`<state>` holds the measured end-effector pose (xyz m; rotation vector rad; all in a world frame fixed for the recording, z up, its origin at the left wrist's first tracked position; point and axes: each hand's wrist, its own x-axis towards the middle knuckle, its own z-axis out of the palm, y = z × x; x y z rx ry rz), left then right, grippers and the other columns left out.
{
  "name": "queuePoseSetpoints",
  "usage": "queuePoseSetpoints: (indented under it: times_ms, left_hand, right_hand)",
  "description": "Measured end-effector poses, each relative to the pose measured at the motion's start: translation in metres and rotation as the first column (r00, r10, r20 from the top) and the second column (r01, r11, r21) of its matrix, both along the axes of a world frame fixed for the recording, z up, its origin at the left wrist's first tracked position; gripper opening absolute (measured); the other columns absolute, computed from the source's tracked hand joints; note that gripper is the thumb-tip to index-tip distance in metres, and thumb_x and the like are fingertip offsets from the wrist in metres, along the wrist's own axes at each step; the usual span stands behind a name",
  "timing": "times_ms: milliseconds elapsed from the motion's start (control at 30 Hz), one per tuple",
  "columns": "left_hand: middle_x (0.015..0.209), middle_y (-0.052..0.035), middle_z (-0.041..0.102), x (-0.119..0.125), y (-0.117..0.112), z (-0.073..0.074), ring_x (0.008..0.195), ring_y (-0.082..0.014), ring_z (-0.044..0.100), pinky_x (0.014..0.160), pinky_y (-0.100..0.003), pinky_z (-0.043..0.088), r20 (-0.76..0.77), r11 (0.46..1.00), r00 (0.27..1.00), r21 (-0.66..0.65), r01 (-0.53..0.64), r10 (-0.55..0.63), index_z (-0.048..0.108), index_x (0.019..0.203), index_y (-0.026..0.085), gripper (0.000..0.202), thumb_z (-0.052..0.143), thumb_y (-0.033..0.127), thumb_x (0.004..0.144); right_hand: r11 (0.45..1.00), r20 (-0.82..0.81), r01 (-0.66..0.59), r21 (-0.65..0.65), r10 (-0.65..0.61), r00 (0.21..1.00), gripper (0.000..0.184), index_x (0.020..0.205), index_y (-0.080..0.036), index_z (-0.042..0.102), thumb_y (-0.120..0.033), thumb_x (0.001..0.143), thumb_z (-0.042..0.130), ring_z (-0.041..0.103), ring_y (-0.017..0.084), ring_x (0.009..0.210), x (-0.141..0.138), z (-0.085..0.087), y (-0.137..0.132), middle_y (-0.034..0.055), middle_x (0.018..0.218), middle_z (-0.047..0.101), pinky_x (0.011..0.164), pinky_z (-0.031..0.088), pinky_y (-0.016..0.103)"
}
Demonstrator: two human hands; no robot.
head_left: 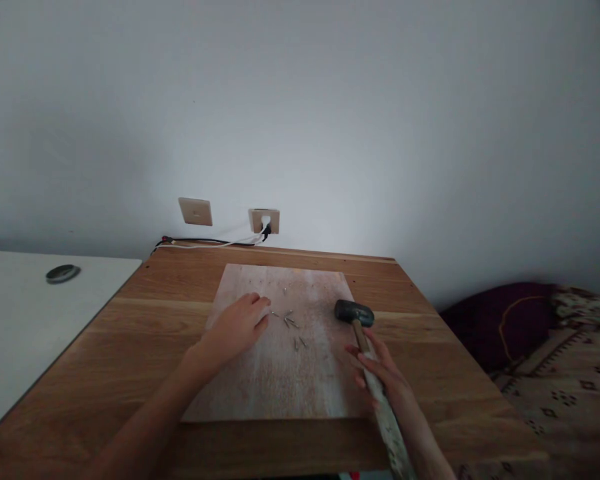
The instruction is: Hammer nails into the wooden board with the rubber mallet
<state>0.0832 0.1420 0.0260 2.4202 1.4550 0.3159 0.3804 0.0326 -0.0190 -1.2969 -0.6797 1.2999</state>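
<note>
A pale, worn wooden board (275, 380) lies on the table. Over its left part is my left hand (241, 323), its fingers curved and the thumb apart from them; I see nothing held. Just past those fingertips several small metal nails or screws (291, 321) are scattered, too small to tell which. One stands out farther back, near a row of small marks along the board's far side. At the board's right edge, my right hand (383, 370) is wrapped around the handle of a mallet (354, 312) with a black head. The lower handle looks whitish and worn.
The brown wooden table (155, 347) meets a plain wall. White and black cables (210, 243) run along its back edge to a wall socket (265, 221). A white surface (25, 320) at left carries a round grey lid (63, 273). Patterned fabric (570, 373) lies at right.
</note>
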Motion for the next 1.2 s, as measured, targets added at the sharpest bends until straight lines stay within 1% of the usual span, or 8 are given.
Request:
queuePoseSetpoints:
  times_ms: [133,233,300,433,600,767,933,1200]
  left_hand:
    - [0.102,-0.0114,0.071,0.010,0.026,-0.014,0.091,-0.0247,0.068,0.086,-0.037,0.052,0.073,0.998,0.997,-0.057,0.014,-0.010,0.067,0.097,0.016,0.011,0.058,0.022,0.093]
    - [0.092,-0.0074,0.068,0.014,0.032,-0.025,0.085,-0.0219,0.065,0.082,-0.034,0.051,0.125,0.998,0.992,-0.059,0.025,-0.018,0.063,0.085,0.019,0.007,0.058,0.017,0.089]
    - [0.090,-0.0060,0.067,0.013,0.033,-0.030,0.084,-0.0214,0.065,0.082,-0.034,0.050,0.155,0.995,0.987,-0.081,0.059,-0.046,0.061,0.082,0.020,0.008,0.058,0.016,0.088]
    - [0.098,-0.0079,0.067,0.007,0.034,-0.032,0.090,-0.0226,0.066,0.087,-0.036,0.051,0.184,0.991,0.979,-0.078,0.105,-0.089,0.061,0.085,0.020,0.011,0.055,0.019,0.093]
    - [0.092,-0.0060,0.069,0.020,0.053,-0.026,0.088,-0.0216,0.066,0.085,-0.035,0.051,0.241,0.994,0.965,0.001,0.106,-0.103,0.062,0.091,0.020,0.012,0.052,0.014,0.094]
    - [0.087,-0.0034,0.071,0.074,0.094,-0.015,0.078,-0.0175,0.065,0.078,-0.030,0.051,0.347,0.964,0.901,0.050,0.260,-0.261,0.067,0.089,0.018,0.012,0.059,0.009,0.089]
    - [0.092,-0.0068,0.075,0.125,0.133,-0.022,0.081,-0.0186,0.069,0.081,-0.030,0.053,0.324,0.905,0.851,0.041,0.423,-0.413,0.075,0.091,0.016,0.018,0.063,0.005,0.084]
    - [0.095,-0.0095,0.078,0.141,0.155,-0.034,0.088,-0.0228,0.071,0.085,-0.034,0.053,0.271,0.878,0.841,0.033,0.477,-0.467,0.080,0.095,0.017,0.020,0.064,0.009,0.086]
  right_hand:
    - [0.999,-0.031,-0.044,-0.010,0.043,0.999,0.078,0.136,-0.025,0.057,-0.059,0.073,0.088,0.032,0.004,0.037,0.015,-0.007,-0.007,0.0029,0.088,0.075,0.028,0.024,0.016]
    - [0.999,0.272,-0.043,-0.019,0.046,0.961,0.076,0.142,-0.020,0.057,-0.064,0.083,0.077,0.035,0.009,0.032,0.015,-0.005,-0.007,-0.0080,0.054,0.056,0.028,0.029,0.018]
    - [0.999,0.499,-0.036,-0.022,0.042,0.866,0.082,0.153,-0.018,0.051,-0.063,0.087,0.070,0.047,0.016,0.034,0.017,-0.002,-0.005,-0.0074,0.050,0.055,0.031,0.037,0.023]
    - [0.994,0.770,-0.112,0.003,0.069,0.634,0.076,0.156,-0.017,0.055,-0.056,0.091,0.060,0.079,0.033,0.078,0.025,0.002,0.003,0.0110,0.088,0.080,0.061,0.062,0.038]
    - [0.989,0.857,-0.151,-0.010,0.086,0.508,0.072,0.154,-0.014,0.056,-0.052,0.094,0.048,0.077,0.038,0.113,0.024,-0.006,0.006,0.0190,0.120,0.080,0.094,0.060,0.049]
    - [0.987,0.860,-0.155,-0.034,0.108,0.499,0.071,0.158,-0.011,0.050,-0.050,0.098,0.042,0.078,0.036,0.108,0.017,-0.010,0.001,0.0209,0.122,0.079,0.090,0.061,0.045]
    - [0.990,0.829,-0.141,-0.023,0.098,0.550,0.068,0.155,-0.009,0.053,-0.044,0.097,0.046,0.076,0.037,0.114,0.015,-0.006,-0.001,0.0227,0.126,0.077,0.096,0.060,0.047]
    - [0.998,0.753,-0.063,0.020,0.027,0.658,0.061,0.148,-0.020,0.062,-0.047,0.094,0.058,0.071,0.038,0.125,0.011,0.002,-0.003,0.0164,0.136,0.075,0.104,0.057,0.051]
